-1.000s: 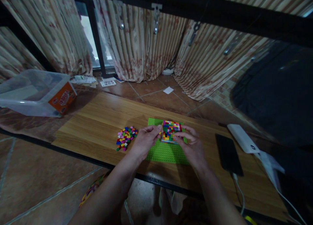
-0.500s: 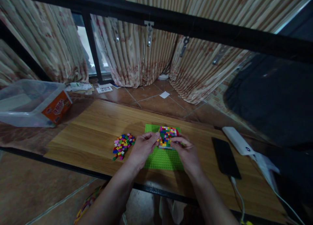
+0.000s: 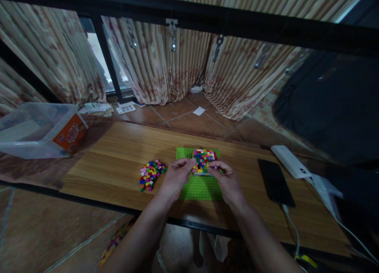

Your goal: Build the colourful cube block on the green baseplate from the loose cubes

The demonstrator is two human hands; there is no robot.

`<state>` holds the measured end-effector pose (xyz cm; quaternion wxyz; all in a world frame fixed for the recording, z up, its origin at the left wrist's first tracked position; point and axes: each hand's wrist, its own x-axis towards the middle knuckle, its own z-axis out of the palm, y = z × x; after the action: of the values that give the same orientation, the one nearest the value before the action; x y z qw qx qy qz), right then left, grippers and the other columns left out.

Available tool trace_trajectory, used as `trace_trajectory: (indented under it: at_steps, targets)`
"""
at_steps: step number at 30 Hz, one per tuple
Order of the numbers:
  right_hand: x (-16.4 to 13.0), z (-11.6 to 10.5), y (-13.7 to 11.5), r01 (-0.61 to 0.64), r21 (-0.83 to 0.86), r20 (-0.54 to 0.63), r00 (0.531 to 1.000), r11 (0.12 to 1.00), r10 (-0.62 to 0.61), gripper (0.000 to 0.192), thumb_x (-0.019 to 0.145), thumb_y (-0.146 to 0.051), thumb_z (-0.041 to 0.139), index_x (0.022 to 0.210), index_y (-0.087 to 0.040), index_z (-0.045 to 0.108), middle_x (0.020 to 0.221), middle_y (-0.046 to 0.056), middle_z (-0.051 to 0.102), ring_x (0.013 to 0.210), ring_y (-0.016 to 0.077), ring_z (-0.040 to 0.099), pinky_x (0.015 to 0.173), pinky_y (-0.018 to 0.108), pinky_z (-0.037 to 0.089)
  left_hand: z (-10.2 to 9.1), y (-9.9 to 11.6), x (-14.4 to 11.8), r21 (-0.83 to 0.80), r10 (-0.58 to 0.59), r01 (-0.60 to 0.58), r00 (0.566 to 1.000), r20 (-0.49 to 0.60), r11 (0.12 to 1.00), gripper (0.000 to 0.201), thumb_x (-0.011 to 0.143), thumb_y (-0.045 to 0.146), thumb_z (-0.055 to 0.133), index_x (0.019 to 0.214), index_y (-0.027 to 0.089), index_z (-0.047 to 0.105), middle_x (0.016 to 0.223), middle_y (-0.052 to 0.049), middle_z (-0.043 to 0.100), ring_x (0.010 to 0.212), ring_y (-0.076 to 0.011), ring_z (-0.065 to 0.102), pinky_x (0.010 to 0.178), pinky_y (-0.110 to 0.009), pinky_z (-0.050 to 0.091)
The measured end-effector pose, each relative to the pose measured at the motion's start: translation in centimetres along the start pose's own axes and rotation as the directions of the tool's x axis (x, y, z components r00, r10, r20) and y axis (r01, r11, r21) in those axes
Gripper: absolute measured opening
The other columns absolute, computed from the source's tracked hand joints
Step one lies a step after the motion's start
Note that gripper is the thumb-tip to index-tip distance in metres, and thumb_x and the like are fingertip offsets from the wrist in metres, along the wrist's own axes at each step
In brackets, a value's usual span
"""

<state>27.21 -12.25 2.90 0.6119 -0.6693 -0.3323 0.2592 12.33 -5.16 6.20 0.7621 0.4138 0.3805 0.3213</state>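
Both hands meet over a green studded baseplate [image 3: 199, 186] lying flat on the wooden tabletop [image 3: 118, 154]. The left hand [image 3: 175, 177] has its thumb and forefinger pressed together at the near-left corner of a square patch of small multicoloured bricks [image 3: 203, 160] built on the far half of the baseplate; whether a loose brick sits between those fingertips is too small to tell. The right hand [image 3: 227, 181] curls in from the other side, its fingertips pinched against the near edge of the same patch, just beside the left fingertips, so the 2 grips almost touch. The patch shows red, yellow, green, blue and white tiles packed tight, and it lies just beyond the knuckles of both hands. Left of the left hand, near but apart from it, a loose heap of coloured bricks [image 3: 151, 172] lies on the wood. Right of the right hand, well apart, a black phone [image 3: 276, 182] lies face up with a cable running off its near end, and beyond it sits a white power bank [image 3: 290, 166]. Far off to the left of both grips, past the table's end, a clear plastic storage tub [image 3: 35, 127] with an orange label rests on patterned cloth. Striped curtains [image 3: 166, 67] hang behind.
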Motion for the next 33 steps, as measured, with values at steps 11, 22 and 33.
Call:
trace_trajectory:
  at_steps: [11,22,33]
  targets:
    - [0.2,-2.0,-2.9,0.174,0.01,-0.103,0.98,0.985,-0.173,0.012,0.076,-0.034,0.07,0.081,-0.024,0.072,0.091,0.003,0.072,0.088,0.0195,0.065,0.084,0.036,0.05,1.3,0.2,-0.4,-0.046,-0.038,0.039,0.999,0.007,0.998,0.032,0.063,0.038,0.079,0.075,0.011,0.07,0.052,0.004,0.052,0.04,-0.0012,0.027,0.043,-0.021,0.011]
    - [-1.5,-1.6,-3.9,0.439,-0.246,0.271,0.887,0.864,-0.374,0.017,0.088,-0.03,0.061,0.102,-0.028,0.07,0.107,0.005,0.068,0.102,0.0196,0.063,0.093,0.037,0.048,2.1,-0.2,-0.6,-0.069,0.003,0.005,0.994,0.112,0.998,0.03,0.064,0.031,0.08,0.086,0.011,0.072,0.051,0.005,0.05,0.041,-0.0017,0.029,0.043,-0.021,0.014]
    - [-1.7,-1.3,-4.0,0.424,-0.196,0.27,0.89,0.884,-0.367,0.011,0.087,-0.027,0.063,0.091,-0.029,0.073,0.093,0.002,0.067,0.092,0.0181,0.063,0.084,0.033,0.048,2.2,-0.4,-0.6,-0.132,-0.013,0.028,0.994,0.11,0.991,0.031,0.064,0.03,0.081,0.086,0.011,0.072,0.056,0.004,0.054,0.04,-0.0008,0.032,0.041,-0.019,0.014]
